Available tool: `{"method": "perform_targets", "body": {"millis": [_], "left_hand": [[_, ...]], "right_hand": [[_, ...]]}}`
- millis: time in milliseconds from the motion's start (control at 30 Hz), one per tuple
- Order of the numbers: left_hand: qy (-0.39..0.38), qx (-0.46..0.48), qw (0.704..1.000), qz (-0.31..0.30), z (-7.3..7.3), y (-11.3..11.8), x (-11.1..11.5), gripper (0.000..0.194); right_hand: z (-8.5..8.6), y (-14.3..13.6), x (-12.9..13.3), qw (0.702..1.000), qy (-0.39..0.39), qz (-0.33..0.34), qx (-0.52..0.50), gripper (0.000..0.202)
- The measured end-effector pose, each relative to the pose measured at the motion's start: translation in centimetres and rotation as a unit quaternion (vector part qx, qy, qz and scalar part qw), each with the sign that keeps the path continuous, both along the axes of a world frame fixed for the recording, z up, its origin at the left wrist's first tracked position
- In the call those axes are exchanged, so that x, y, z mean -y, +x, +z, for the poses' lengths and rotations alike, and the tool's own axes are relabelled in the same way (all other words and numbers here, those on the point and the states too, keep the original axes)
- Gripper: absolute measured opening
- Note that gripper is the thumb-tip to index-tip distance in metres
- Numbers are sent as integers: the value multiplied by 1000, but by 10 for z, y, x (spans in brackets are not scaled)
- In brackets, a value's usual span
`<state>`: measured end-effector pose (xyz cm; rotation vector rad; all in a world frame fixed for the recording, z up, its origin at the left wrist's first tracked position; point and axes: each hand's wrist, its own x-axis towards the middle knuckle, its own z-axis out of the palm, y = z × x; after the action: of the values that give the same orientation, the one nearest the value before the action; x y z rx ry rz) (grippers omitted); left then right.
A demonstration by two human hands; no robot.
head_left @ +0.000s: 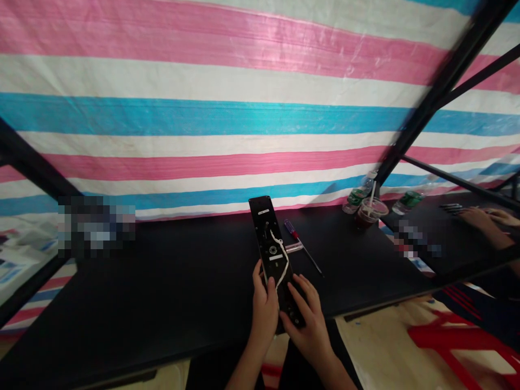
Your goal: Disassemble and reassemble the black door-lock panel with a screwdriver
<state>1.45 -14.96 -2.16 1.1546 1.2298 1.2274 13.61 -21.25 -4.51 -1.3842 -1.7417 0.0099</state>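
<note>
A long black panel [260, 216] with a white cable [285, 262], small labels and round fittings is held tilted over the front edge of the black table [182, 281]. My left hand [265, 306] grips its left edge, with the thumb on the face near the cable. Around the lower right part of the panel is my right hand [309, 319], its fingers over the right edge and the face. Just right of the panel lie a screwdriver [292, 230] with a red and purple handle and a clear, shiny piece [294, 247], partly under the screwdriver shaft.
A drink cup with a straw [370, 211] and a plastic bottle [354, 199] stand at the back right. Another bottle [407, 201] is on the neighbouring table, where a person's hands [479, 218] rest. Black metal bars [433, 100] slant at both sides. A red stool [439, 336] stands lower right.
</note>
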Motion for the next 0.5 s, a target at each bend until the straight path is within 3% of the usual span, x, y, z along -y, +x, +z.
{"method": "perform_targets", "body": {"millis": [167, 367, 500], "left_hand": [[-1, 6, 1000, -18, -10, -5, -3, 56], [27, -33, 999, -12, -19, -8, -3, 58], [22, -1, 998, -57, -21, -11, -3, 69]], "right_hand": [[-1, 10, 16, 999, -1, 37, -6, 27], [12, 7, -10, 998, 4, 57, 2, 14], [19, 5, -15, 997, -14, 78, 0, 7]]}}
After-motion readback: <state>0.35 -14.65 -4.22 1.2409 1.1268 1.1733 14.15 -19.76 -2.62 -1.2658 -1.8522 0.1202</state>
